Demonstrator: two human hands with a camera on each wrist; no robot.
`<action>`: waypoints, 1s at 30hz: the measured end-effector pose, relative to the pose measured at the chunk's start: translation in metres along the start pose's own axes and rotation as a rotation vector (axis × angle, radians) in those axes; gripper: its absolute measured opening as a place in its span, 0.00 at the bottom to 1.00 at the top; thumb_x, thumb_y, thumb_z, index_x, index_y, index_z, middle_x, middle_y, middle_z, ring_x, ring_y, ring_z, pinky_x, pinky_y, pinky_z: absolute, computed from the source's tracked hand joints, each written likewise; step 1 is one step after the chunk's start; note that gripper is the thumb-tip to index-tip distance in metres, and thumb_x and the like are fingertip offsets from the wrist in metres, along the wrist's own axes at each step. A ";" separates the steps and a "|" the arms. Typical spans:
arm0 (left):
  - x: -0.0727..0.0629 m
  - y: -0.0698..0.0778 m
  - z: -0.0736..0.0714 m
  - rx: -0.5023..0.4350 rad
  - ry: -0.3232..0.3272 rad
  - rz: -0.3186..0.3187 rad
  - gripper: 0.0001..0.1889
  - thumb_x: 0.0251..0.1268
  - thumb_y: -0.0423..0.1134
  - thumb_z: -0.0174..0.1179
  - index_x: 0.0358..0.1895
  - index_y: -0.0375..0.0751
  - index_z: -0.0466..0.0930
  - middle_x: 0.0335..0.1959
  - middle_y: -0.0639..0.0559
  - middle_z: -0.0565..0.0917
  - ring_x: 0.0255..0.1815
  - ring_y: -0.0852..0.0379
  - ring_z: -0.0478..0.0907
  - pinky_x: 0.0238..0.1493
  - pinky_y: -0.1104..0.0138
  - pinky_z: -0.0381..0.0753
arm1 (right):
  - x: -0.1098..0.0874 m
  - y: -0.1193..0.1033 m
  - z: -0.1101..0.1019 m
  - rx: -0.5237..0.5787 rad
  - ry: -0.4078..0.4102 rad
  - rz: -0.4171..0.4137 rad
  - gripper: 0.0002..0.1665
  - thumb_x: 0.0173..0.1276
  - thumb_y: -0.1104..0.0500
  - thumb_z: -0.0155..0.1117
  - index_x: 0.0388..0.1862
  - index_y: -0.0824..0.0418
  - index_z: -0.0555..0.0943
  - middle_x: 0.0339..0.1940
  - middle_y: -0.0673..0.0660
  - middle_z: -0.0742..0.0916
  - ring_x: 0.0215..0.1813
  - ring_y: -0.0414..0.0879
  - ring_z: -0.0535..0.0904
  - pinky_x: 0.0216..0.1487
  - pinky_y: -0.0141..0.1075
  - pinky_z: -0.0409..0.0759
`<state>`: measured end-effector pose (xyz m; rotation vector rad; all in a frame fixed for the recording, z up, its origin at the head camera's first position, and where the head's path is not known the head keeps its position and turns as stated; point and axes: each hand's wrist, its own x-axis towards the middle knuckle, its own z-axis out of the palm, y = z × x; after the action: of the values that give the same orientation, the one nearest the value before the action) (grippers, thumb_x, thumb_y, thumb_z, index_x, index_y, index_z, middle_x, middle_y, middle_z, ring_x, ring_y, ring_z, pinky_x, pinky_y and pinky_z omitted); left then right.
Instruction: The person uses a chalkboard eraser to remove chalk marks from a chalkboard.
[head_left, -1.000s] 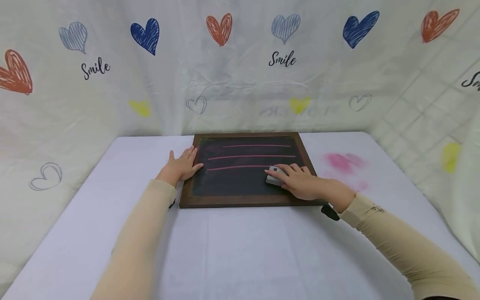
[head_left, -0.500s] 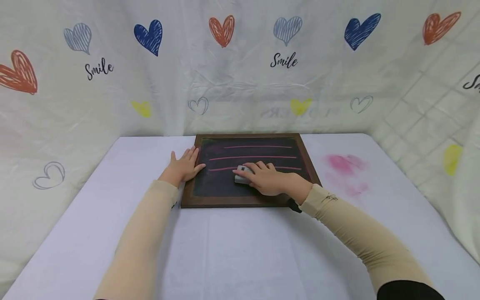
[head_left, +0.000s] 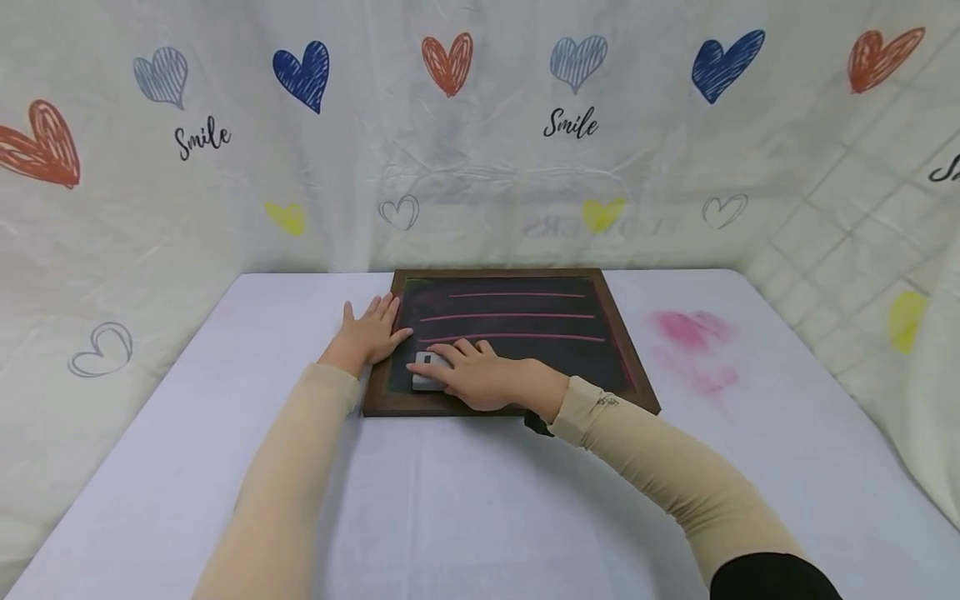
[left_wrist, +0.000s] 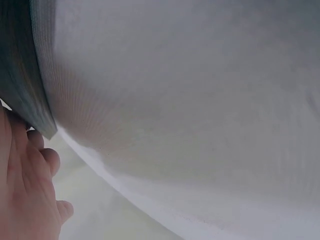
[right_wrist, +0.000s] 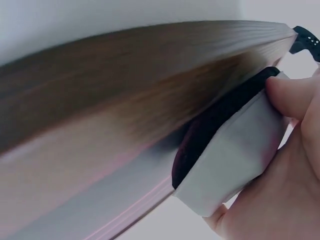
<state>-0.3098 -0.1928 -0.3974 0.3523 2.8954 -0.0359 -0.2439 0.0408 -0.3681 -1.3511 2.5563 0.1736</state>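
Note:
A blackboard [head_left: 585, 358] with a brown wooden frame lies flat on the white-covered table, and three pink chalk lines run across it. My left hand [head_left: 363, 337] rests on the left side of its frame, fingers spread and straight. With my right hand [head_left: 483, 382] I grip a grey board eraser [head_left: 424, 383] near the board's lower left corner, below the lowest line. In the right wrist view, thumb and fingers hold the eraser [right_wrist: 235, 155] by its sides, and its dark felt faces the board by the frame. The left wrist view catches the frame edge [left_wrist: 25, 75] beside the left hand.
Pink smudges [head_left: 693, 331] mark the tablecloth [head_left: 450, 500] to the right of the board. Behind the table hangs a white curtain [head_left: 487, 183] printed with hearts and the word "Smile". A black device strap sits at the right wrist.
My right hand has slid the eraser from the board's right side leftward and slightly nearer to me. The left hand keeps its place on the frame, and the three lines still show.

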 end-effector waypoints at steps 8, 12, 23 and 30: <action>-0.001 0.002 0.003 -0.049 0.008 -0.018 0.40 0.85 0.59 0.33 0.83 0.34 0.36 0.85 0.39 0.38 0.84 0.42 0.37 0.75 0.34 0.34 | -0.002 0.002 0.005 -0.006 0.046 -0.021 0.38 0.85 0.55 0.48 0.87 0.39 0.47 0.84 0.58 0.57 0.80 0.58 0.56 0.72 0.59 0.61; 0.000 0.002 0.006 -0.097 -0.021 -0.034 0.42 0.84 0.61 0.32 0.83 0.36 0.29 0.84 0.41 0.30 0.84 0.44 0.35 0.74 0.33 0.32 | -0.002 0.002 0.005 -0.020 0.049 -0.021 0.39 0.85 0.55 0.48 0.87 0.39 0.47 0.84 0.58 0.57 0.80 0.58 0.56 0.72 0.59 0.61; -0.002 0.003 0.004 -0.143 -0.009 -0.036 0.41 0.85 0.60 0.33 0.83 0.34 0.33 0.84 0.36 0.35 0.84 0.41 0.38 0.74 0.33 0.34 | -0.004 0.002 0.003 -0.017 0.071 -0.041 0.38 0.85 0.56 0.48 0.87 0.40 0.48 0.83 0.59 0.57 0.79 0.59 0.57 0.71 0.60 0.62; -0.002 0.003 0.005 -0.116 -0.006 -0.028 0.41 0.84 0.60 0.34 0.83 0.34 0.34 0.84 0.36 0.37 0.84 0.42 0.37 0.75 0.34 0.33 | -0.029 0.025 0.018 0.021 0.109 -0.055 0.37 0.86 0.54 0.48 0.86 0.41 0.49 0.83 0.60 0.58 0.77 0.60 0.60 0.70 0.61 0.63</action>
<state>-0.3061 -0.1901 -0.4021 0.2904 2.8805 0.1263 -0.2455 0.0819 -0.3775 -1.4591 2.5976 0.0649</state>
